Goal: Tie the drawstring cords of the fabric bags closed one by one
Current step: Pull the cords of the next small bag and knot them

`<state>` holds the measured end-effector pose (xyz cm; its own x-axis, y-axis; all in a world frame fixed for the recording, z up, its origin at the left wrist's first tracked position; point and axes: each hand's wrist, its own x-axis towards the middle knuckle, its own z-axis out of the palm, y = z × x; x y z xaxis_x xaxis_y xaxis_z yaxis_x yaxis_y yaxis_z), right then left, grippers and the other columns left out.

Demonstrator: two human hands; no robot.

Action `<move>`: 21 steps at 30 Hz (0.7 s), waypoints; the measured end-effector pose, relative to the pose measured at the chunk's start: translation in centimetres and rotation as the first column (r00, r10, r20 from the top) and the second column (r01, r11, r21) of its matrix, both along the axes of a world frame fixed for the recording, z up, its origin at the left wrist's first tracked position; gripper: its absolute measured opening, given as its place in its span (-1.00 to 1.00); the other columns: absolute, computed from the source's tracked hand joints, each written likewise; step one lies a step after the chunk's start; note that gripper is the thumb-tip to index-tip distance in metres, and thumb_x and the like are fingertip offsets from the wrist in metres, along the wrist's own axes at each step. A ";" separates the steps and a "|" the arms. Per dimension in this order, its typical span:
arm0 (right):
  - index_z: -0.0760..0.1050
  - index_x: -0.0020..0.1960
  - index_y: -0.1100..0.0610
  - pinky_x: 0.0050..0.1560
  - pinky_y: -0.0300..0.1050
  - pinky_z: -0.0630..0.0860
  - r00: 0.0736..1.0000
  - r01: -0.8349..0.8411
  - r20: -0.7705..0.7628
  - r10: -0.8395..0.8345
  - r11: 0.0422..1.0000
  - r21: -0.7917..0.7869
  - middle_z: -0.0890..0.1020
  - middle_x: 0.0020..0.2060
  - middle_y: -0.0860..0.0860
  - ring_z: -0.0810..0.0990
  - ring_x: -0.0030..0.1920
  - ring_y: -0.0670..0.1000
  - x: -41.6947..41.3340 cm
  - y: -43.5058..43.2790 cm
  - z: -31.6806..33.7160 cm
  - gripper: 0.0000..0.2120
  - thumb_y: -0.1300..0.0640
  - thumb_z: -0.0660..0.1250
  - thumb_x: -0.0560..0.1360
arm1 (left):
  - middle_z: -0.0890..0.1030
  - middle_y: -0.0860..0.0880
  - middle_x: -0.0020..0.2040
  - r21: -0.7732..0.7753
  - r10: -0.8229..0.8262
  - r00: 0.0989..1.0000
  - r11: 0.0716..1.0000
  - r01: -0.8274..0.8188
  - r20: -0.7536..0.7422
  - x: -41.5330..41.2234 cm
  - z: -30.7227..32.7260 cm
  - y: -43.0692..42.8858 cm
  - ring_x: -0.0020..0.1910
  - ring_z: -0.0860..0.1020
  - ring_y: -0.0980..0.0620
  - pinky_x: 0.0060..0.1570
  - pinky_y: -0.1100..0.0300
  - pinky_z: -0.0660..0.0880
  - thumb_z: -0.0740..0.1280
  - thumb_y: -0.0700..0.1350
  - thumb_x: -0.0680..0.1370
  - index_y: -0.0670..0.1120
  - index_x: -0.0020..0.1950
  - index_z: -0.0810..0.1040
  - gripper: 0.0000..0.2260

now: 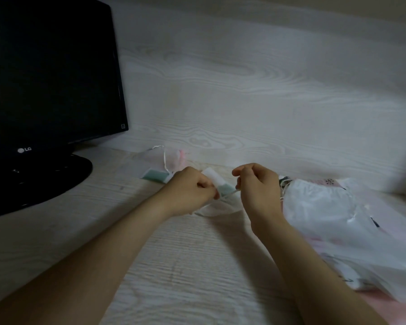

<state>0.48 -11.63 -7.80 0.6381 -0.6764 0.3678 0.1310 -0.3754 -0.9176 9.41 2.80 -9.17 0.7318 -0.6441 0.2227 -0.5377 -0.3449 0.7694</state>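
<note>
My left hand (190, 191) pinches a small sheer white fabric bag (223, 187) at mid-desk, and my right hand (256, 186) pinches its thin white cord (230, 194). A black monitor (52, 78) marked "LG" bounds the left and heaped white bags (338, 219) the right. The pale wood-grain desk (185, 266) lies open nearer me.

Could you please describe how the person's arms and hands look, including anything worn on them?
Both forearms are bare as far as the frame's lower edge, with no sleeves in view. The left hand and the right hand wear no gloves, and no ring, watch or bracelet shows. The picture is too soft to show the nails or any small marks.
</note>
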 end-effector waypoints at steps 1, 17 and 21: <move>0.66 -0.22 0.06 -0.26 -0.17 0.43 1.000 0.002 -0.006 -0.002 0.999 -0.042 0.62 -0.39 -0.11 0.56 -0.29 -0.10 0.0 0.0 0.1 -0.71 0.20 0.22 0.56 | 0.66 -0.16 -0.30 0.016 -0.028 1.000 0.999 0.029 -0.009 -0.1 0.1 0.1 -0.36 0.55 0.07 -0.29 0.08 0.59 0.44 -0.05 0.59 -0.10 -0.10 0.77 -0.83; 0.65 0.10 0.10 -0.05 0.02 0.69 0.965 -0.264 -0.019 0.263 0.964 -0.018 0.73 -0.16 0.15 0.74 -0.20 0.04 0.0 -1.0 -0.2 -0.69 0.38 0.22 0.56 | 0.44 0.02 -0.41 0.000 -0.193 0.962 0.980 0.197 -0.195 -1.1 1.1 0.5 -0.38 0.41 0.11 -0.34 0.22 0.39 0.36 -0.06 0.66 -0.05 -0.08 0.79 -0.77; 0.60 0.19 0.03 -0.11 -0.07 0.67 0.960 -0.253 -0.175 0.219 0.945 -0.208 0.74 -0.30 0.03 0.73 -0.30 0.00 0.2 -1.0 -0.9 -0.69 0.30 0.28 0.53 | 0.48 -0.01 -0.41 -0.087 -0.175 0.927 0.984 0.155 -0.332 -0.7 1.0 0.3 -0.40 0.42 0.11 -0.31 0.18 0.35 0.32 -0.09 0.70 -0.15 -0.19 0.71 -0.67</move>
